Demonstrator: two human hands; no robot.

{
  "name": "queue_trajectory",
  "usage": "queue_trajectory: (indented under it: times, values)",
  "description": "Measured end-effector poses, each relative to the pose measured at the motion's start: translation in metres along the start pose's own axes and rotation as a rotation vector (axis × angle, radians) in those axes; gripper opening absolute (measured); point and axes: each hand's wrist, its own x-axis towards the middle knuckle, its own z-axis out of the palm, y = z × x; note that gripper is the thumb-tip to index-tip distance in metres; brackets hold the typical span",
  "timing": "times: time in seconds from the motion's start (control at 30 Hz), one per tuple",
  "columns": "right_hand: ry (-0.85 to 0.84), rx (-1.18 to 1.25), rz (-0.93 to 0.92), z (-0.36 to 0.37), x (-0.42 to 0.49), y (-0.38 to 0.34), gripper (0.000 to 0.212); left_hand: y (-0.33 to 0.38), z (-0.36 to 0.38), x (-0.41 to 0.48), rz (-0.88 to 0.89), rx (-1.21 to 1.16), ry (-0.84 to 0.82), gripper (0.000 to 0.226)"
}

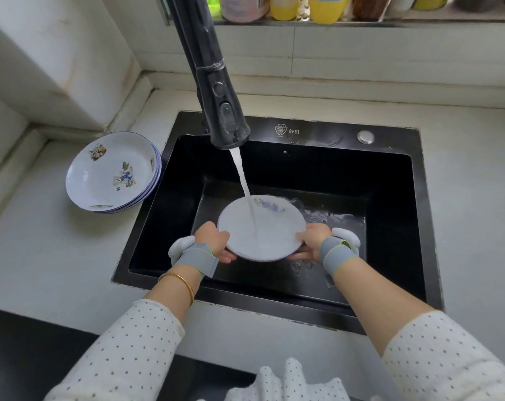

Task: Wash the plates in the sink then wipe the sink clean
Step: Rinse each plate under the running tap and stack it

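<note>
Plainly, the round white plate with a blue flower print [277,227], gripped by its opposite edges in the left hand [213,237] and right hand [313,235] low in the black rectangular sink [419,198] at frame centre, could slip, wet under the black tap's [216,96] stream, and chip.

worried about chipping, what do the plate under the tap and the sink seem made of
Plate: glossy white with a printed blue flower, so glazed ceramic or melamine; the look leaves it open. Sink: black, satin sheen, crisp straight edges, probably coated steel or composite.
</note>
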Motion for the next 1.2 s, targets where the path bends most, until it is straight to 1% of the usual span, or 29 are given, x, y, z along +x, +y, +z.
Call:
queue_trajectory:
  times: [0.07, 0.17, 0.27, 0.3, 0.37, 0.4, 0.47, 0.53, 0.6, 0.67, 0.77, 0.87, 0.93, 0.97, 1.0, 1.07, 1.2]
  values:
    - [0.025, -0.073, -0.044, -0.003, -0.003, -0.003, 0.036, -0.007, 0.006, -0.001, -0.068, -0.033, -0.041, 0.015]
    - [0.084, -0.186, -0.185, -0.014, -0.003, -0.001, 0.042, -0.015, 0.022, -0.004, -0.141, -0.161, -0.117, 0.021]
    - [0.143, -0.178, -0.298, -0.028, 0.002, 0.009, 0.050, -0.013, 0.036, -0.006, -0.113, -0.313, -0.114, 0.016]
    - [0.160, -0.133, -0.300, -0.030, 0.005, 0.012, 0.052, -0.011, 0.039, -0.005, -0.071, -0.315, -0.089, 0.015]
    - [0.184, -0.041, -0.263, -0.030, 0.007, 0.014, 0.052, -0.007, 0.040, 0.002, 0.017, -0.241, -0.017, 0.024]
    - [0.185, 0.002, -0.230, -0.027, 0.008, 0.014, 0.052, -0.004, 0.038, 0.004, 0.058, -0.195, 0.016, 0.025]
    - [0.143, 0.084, -0.150, -0.020, 0.010, 0.013, 0.051, 0.001, 0.030, 0.008, 0.115, -0.120, 0.060, 0.018]
    - [0.075, 0.114, -0.071, -0.013, 0.011, 0.010, 0.045, 0.005, 0.019, 0.012, 0.132, -0.069, 0.074, 0.015]
    - [0.045, 0.073, -0.033, -0.008, 0.010, 0.005, 0.044, 0.004, 0.011, 0.016, 0.094, -0.037, 0.050, 0.010]
    - [0.034, 0.001, -0.044, -0.006, 0.008, -0.001, 0.043, 0.000, 0.007, 0.018, 0.013, -0.054, 0.015, 0.010]
    - [0.064, -0.094, -0.095, -0.011, 0.001, -0.008, 0.040, -0.008, 0.014, 0.014, -0.078, -0.100, -0.030, 0.021]
    - [0.130, -0.136, -0.205, -0.021, 0.003, -0.004, 0.045, -0.011, 0.027, 0.010, -0.104, -0.200, -0.076, 0.024]
    - [0.169, -0.095, -0.271, -0.028, 0.007, 0.002, 0.050, -0.009, 0.035, 0.012, -0.065, -0.241, -0.074, 0.020]
    - [0.174, -0.057, -0.288, -0.030, 0.008, 0.005, 0.051, -0.007, 0.037, 0.012, -0.024, -0.230, -0.054, 0.014]
    - [0.172, -0.005, -0.290, -0.032, 0.009, 0.007, 0.051, -0.003, 0.038, 0.010, 0.016, -0.205, -0.016, 0.015]
    - [0.152, 0.096, -0.259, -0.030, 0.013, 0.010, 0.051, 0.004, 0.034, 0.007, 0.102, -0.160, 0.063, 0.025]
    - [0.113, 0.163, -0.120, -0.015, 0.018, 0.006, 0.045, 0.013, 0.019, 0.009, 0.227, 0.024, 0.153, 0.015]
